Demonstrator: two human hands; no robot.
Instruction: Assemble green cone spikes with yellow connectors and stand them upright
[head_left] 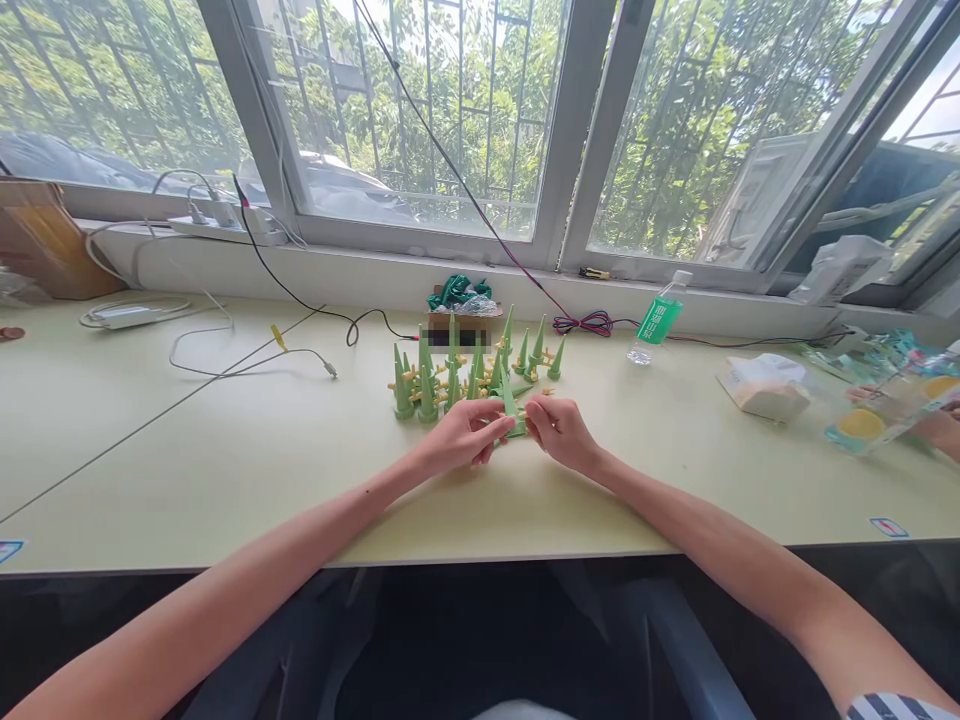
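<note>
Several green cones (427,398) with small yellow pieces on them stand in a group on the pale table. In front of the group, my left hand (471,432) is closed round one green cone (509,395), which points upward. My right hand (556,428) sits just right of that cone, fingers pinched together at its side. Whatever lies between those fingertips is too small to make out.
Behind the cones is a small box (457,328) with green material. A bottle (658,318) and a tissue pack (765,386) stand to the right. Cables (225,372) lie at the left. At the far right, another person's hand (941,430) is near clear plastic items.
</note>
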